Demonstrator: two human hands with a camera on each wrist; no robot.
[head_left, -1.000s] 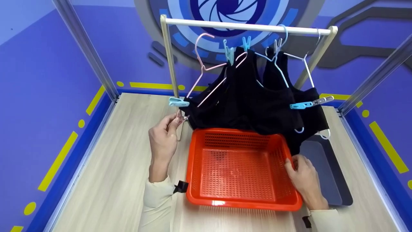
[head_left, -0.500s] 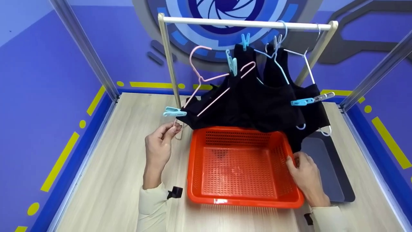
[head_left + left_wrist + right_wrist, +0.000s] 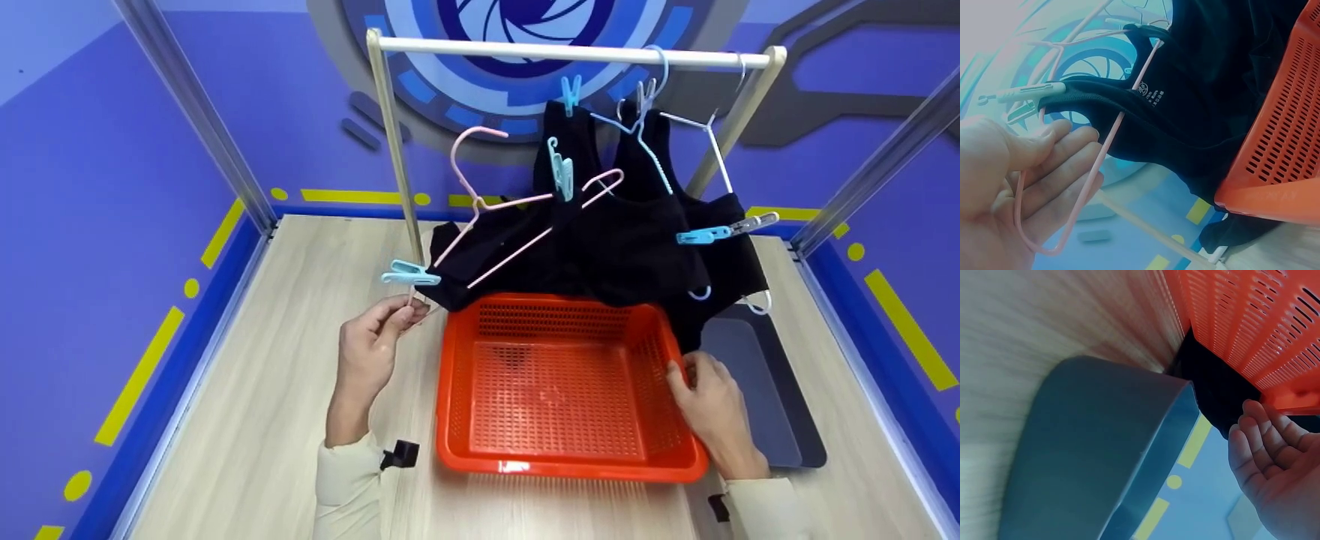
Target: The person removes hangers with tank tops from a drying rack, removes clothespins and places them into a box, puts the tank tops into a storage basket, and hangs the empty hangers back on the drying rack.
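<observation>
In the head view my left hand [image 3: 367,345] pinches the lower left end of a pink clothes hanger [image 3: 478,202], whose hook is off the rod. A black strappy top [image 3: 517,247] is on it, fastened by two light blue clothespins, one at the left end [image 3: 410,274], the other at the middle [image 3: 561,171]. The left wrist view shows the hanger's looped end [image 3: 1081,202] against my fingers, with white print inside the top. My right hand [image 3: 712,412] grips the right rim of an orange basket [image 3: 570,471], which has nothing in it.
A wooden rack's rod [image 3: 517,49] spans the back. Two black tops hang from it on a blue hanger [image 3: 660,75] and a white hanger [image 3: 720,154], with several clothespins attached. A dark grey tray [image 3: 802,427] lies on the table right of the basket.
My left hand has lowered, bringing the pink hanger and its top down and its upper part right, away from the rod. My right hand stays on the basket, which barely shifts.
</observation>
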